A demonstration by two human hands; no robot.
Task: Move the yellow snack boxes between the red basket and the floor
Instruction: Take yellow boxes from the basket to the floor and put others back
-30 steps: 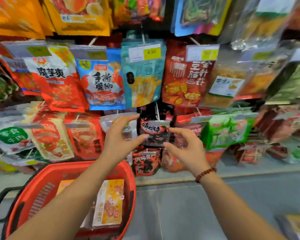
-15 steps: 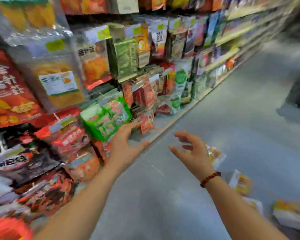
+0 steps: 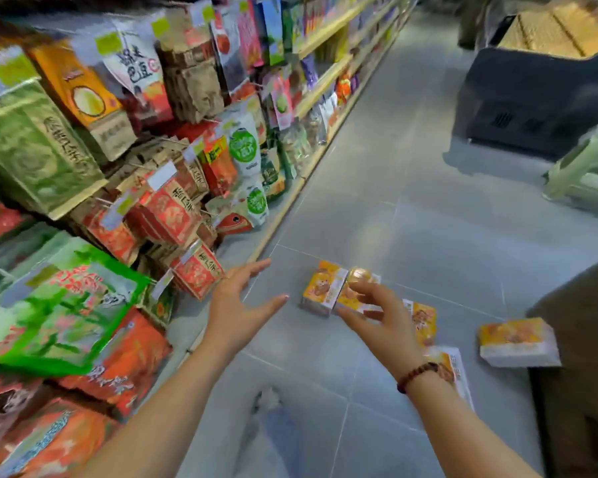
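Observation:
Several yellow snack boxes lie on the grey floor tiles. Two stand side by side, one box (image 3: 320, 291) on the left and its neighbour (image 3: 356, 282) on the right. My right hand (image 3: 377, 317), with a bead bracelet on its wrist, reaches over that neighbour with fingers loosely curved around its near end; no firm grip shows. Another box (image 3: 425, 319) lies behind this hand, one (image 3: 454, 365) under the wrist, and one (image 3: 518, 343) further right. My left hand (image 3: 237, 301) hovers with fingers spread and holds nothing, left of the pair. The red basket is out of view.
Shelves (image 3: 325, 39) packed with hanging snack bags line the left side down the aisle. A green plastic stool (image 3: 584, 174) and a dark crate (image 3: 532, 98) stand at the right. A dark brown shape (image 3: 580, 374) fills the lower right edge.
The view has swung right from the shelf and red basket to the aisle floor. Both hands have dropped toward the boxes; the right one now reaches the pair.

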